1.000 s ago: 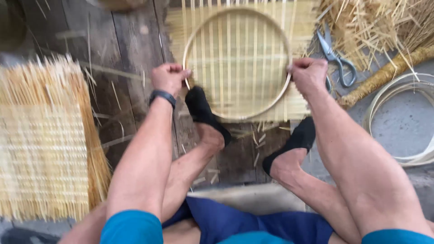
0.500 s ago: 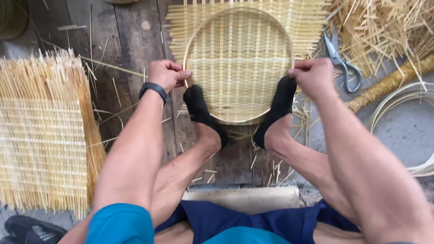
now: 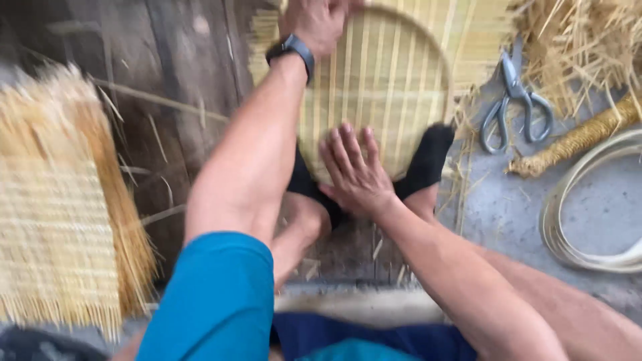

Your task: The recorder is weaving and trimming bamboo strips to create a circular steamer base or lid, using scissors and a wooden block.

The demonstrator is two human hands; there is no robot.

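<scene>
A round woven bamboo tray (image 3: 394,87) with a hoop rim lies on the floor in front of me. My two feet in black socks (image 3: 428,160) press on its near edge. My right hand (image 3: 354,170) lies flat with fingers spread on the near part of the weave. My left hand (image 3: 317,20), with a dark band on the wrist, reaches over the far left of the tray; its fingers are cut off by the top of the view.
A woven bamboo mat (image 3: 60,200) with loose ends lies at left. Metal scissors (image 3: 515,103) rest right of the tray, beside a straw bundle (image 3: 575,137), loose straw (image 3: 582,47) and a coil of pale bamboo strip (image 3: 588,214). Dark wooden planks (image 3: 174,80) lie under the tray.
Both hands left the tray's rim. The right hand moved to the near middle and flattened on the weave; the left reached toward the far side. The view moved closer and tilted.
</scene>
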